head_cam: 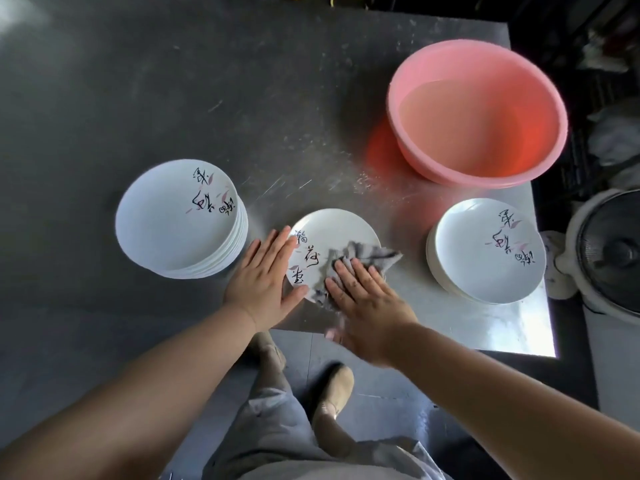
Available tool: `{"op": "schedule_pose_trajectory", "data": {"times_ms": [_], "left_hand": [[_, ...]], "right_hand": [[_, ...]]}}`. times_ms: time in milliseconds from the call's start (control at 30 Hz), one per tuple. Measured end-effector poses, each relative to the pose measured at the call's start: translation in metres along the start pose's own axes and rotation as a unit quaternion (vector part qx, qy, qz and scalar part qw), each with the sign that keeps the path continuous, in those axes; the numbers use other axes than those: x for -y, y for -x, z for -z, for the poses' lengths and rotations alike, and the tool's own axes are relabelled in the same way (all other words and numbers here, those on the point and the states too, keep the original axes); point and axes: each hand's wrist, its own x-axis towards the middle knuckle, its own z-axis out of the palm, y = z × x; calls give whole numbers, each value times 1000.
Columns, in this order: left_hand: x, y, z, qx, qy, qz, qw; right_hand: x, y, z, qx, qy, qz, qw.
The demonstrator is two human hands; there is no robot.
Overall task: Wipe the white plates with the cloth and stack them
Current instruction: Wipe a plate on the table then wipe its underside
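A single white plate (334, 233) with black brush lettering lies on the steel table near its front edge. My left hand (265, 282) lies flat with spread fingers on the plate's left rim. My right hand (367, 299) presses a grey cloth (369, 254) flat onto the plate's right side. A tall stack of white plates (173, 223) stands to the left. A lower stack of white plates (485, 258) stands to the right.
A pink plastic basin (481, 112) holding water stands behind the right stack. The steel table (242, 98) reaches far back and left. A white appliance with a dark round lid (613, 258) sits off the table's right edge. My legs and shoes show below.
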Motion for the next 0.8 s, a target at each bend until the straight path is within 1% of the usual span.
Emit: {"op": "schedule_pose_trajectory", "data": {"times_ms": [100, 167, 200, 267, 333, 367, 467, 500, 567, 667, 733, 800], "left_hand": [[0, 1, 0, -9, 17, 7, 1000], [0, 0, 0, -17, 20, 9, 1000], [0, -1, -1, -21, 20, 7, 1000], [1, -1, -2, -19, 19, 4, 1000], [1, 0, -2, -12, 12, 5, 1000], [1, -1, -2, -7, 11, 6, 1000], [0, 0, 0, 0, 12, 8, 1000], [0, -1, 1, 0, 12, 8, 1000], [1, -2, 3, 3, 12, 7, 1000], [0, -1, 3, 8, 4, 9, 1000], [-1, -1, 4, 7, 2, 9, 1000], [-2, 0, 5, 1, 2, 10, 1000]], "right_hand": [[-23, -20, 21, -30, 3, -66, 997], [-21, -23, 24, -35, 4, -91, 995], [-13, -18, 19, -33, 1, -82, 996], [5, 2, 4, -19, 2, -27, 999], [3, 12, -1, -12, -2, 3, 1000], [-5, 9, 3, -17, -10, -5, 1000], [-31, -7, 27, -34, 3, -87, 996], [-32, -9, 30, -33, 6, -100, 994], [-17, 0, 22, -27, -2, -100, 995], [15, 31, -1, -17, -21, -55, 998], [8, 32, -1, -10, -29, -44, 999], [-15, 18, 13, -24, -15, -68, 997]]}}
